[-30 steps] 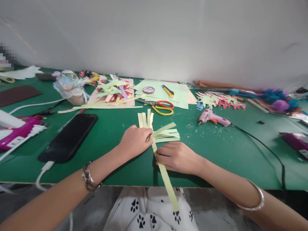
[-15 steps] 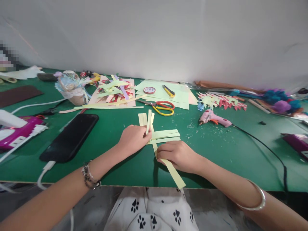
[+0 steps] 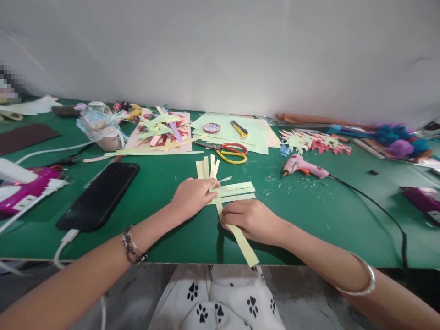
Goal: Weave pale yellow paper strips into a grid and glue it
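Observation:
Pale yellow-green paper strips (image 3: pixel 237 190) cross each other just above the table's front edge, some pointing away and some to the right. My left hand (image 3: pixel 194 197) is closed on them at the crossing, thumb and fingers pinching the paper and hiding part of it. With closed fingers, my right hand (image 3: pixel 249 219) grips a longer paper strip (image 3: pixel 244 247) whose free end hangs toward the front edge. Beyond the hands lie scissors (image 3: pixel 232 152) with red and yellow handles.
A pink glue gun (image 3: pixel 304 166) with a black cord lies right. A black phone (image 3: pixel 99 195) on a cable lies left. Paper scraps (image 3: pixel 163 128), a tape roll (image 3: pixel 211 128), a yellow cutter (image 3: pixel 239 129) and a wrapped pot (image 3: pixel 105 135) stand toward the wall (image 3: pixel 220 55).
The strip that stood upright at my left hand has come down to the right, its tip now low beside the crossing. My right hand keeps its grip, nearly still.

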### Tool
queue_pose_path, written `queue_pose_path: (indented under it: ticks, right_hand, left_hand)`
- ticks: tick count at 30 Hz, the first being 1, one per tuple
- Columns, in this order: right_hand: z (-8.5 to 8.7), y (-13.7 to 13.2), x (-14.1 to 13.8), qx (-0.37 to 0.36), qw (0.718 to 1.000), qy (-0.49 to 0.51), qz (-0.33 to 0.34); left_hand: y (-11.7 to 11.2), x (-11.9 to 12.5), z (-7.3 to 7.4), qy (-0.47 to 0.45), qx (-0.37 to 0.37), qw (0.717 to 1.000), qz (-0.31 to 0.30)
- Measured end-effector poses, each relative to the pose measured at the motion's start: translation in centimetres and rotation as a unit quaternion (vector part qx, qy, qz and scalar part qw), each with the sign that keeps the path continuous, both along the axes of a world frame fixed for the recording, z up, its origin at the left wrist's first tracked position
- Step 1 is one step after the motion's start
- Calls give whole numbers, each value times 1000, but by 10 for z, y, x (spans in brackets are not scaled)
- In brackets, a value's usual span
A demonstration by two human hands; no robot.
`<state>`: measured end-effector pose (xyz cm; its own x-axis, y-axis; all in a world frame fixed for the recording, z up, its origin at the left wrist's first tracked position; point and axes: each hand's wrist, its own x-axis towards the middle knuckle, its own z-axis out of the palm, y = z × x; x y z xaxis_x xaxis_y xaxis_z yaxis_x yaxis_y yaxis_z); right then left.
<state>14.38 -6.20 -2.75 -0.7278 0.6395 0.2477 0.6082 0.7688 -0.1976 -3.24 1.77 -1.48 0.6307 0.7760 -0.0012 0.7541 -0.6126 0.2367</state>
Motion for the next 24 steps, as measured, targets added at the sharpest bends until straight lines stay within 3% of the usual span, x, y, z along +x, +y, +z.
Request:
queue_pose_path:
  ticks: [6, 18, 24]
  right_hand:
    - [-1, 0, 0, -6, 1000, 3, 0]
    - [1, 0, 1, -23, 1000, 17, 2]
    - [2, -1, 1, -30, 999, 18, -2]
  left_hand:
    - [1, -2, -3, -20, -1, 1000, -10]
    - [11, -11, 1, -88, -127, 988, -9]
    - [8, -5, 1, -55, -107, 992, 28]
